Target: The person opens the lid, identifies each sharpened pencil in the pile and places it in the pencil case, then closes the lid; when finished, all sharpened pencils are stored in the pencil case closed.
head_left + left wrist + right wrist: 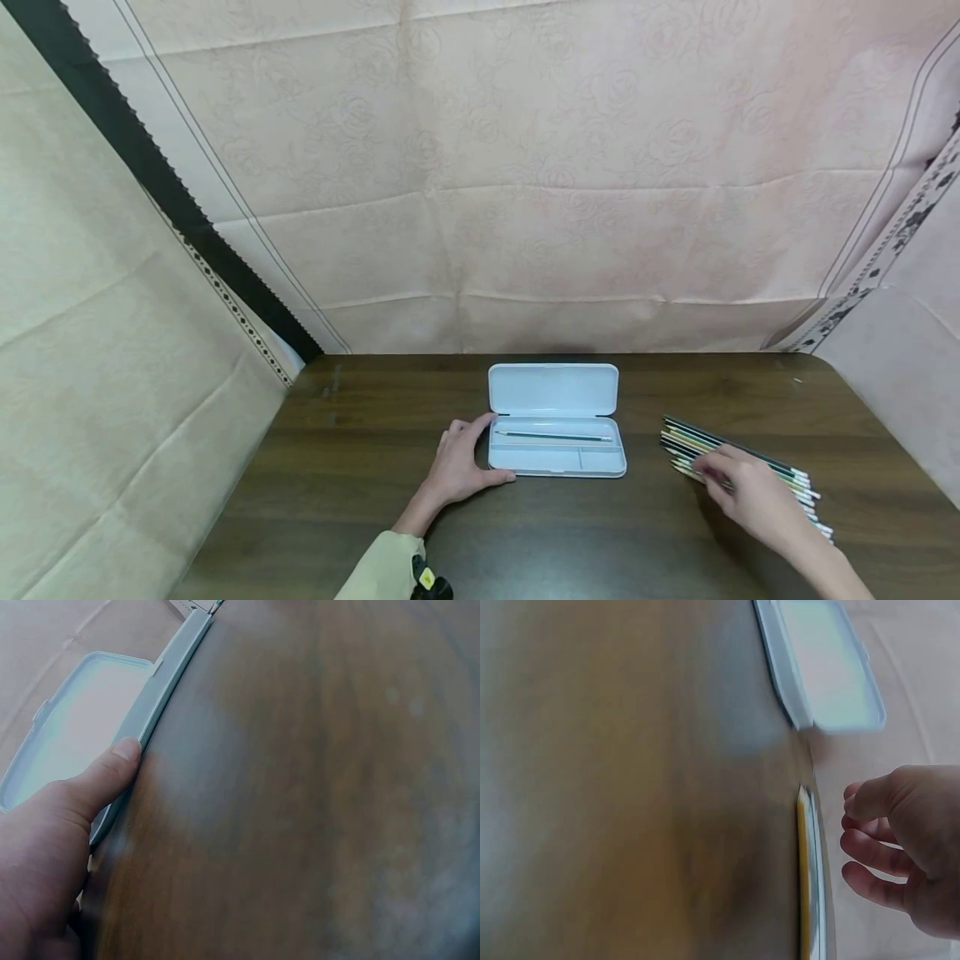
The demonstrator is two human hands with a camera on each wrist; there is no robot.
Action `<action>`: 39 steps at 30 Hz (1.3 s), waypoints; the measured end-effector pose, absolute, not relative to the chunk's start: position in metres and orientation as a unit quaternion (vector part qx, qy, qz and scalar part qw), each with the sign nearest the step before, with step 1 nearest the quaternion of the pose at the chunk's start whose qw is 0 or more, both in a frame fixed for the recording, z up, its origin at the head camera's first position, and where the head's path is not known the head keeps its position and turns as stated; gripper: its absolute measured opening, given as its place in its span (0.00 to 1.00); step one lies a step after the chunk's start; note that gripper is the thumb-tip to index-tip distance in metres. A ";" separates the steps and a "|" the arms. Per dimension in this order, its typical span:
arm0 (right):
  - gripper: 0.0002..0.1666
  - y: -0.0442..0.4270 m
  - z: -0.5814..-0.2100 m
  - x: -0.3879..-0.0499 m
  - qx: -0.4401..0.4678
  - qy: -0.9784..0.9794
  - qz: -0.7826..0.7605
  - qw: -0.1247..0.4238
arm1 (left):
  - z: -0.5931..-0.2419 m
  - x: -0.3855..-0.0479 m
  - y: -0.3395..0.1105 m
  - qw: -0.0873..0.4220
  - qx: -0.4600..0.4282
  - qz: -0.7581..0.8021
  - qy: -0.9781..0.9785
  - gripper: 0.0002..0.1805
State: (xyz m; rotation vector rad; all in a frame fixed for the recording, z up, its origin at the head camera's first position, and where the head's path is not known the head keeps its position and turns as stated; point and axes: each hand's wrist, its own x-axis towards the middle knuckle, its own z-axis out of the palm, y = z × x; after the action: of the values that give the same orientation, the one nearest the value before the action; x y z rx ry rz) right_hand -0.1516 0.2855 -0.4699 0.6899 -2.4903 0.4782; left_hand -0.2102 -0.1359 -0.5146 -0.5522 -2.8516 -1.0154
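A light blue pencil case (557,462) lies with its lid (553,389) raised and a single dark green pencil (558,436) inside, along the back of the tray. My left hand (459,465) holds the case by its left end, thumb on the front edge and a finger at the back corner. In the left wrist view the thumb (126,750) presses against the case's side. Over a row of several pencils (787,471) hovers my right hand (753,496), its fingers loosely bent. The right wrist view shows nothing between those fingers, beside a yellow pencil (804,862).
A dark brown wooden table (360,517) carries everything. Pale patterned cloth (562,183) hangs behind its back edge, with more cloth at the left (97,375) and right (915,333) sides.
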 end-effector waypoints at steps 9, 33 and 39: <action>0.26 0.331 -0.488 -0.117 0.210 -0.927 0.172 0.257 | -0.515 -0.211 -0.136 0.035 -0.179 -0.326 -0.927 0.52; 0.23 0.361 -0.497 -0.095 0.097 -0.973 0.125 0.170 | -0.515 -0.211 -0.136 0.042 -0.187 -0.332 -0.924 0.52; 0.22 0.360 -0.497 -0.096 0.098 -0.973 0.117 0.174 | -0.515 -0.211 -0.136 0.042 -0.186 -0.329 -0.925 0.52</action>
State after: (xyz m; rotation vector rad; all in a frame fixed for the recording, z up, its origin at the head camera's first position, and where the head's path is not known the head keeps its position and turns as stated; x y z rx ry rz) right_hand -0.0959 0.3597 -0.4973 0.2776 -2.7583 0.3316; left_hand -0.2106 -0.1362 -0.5153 -0.5700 -2.8291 -1.0078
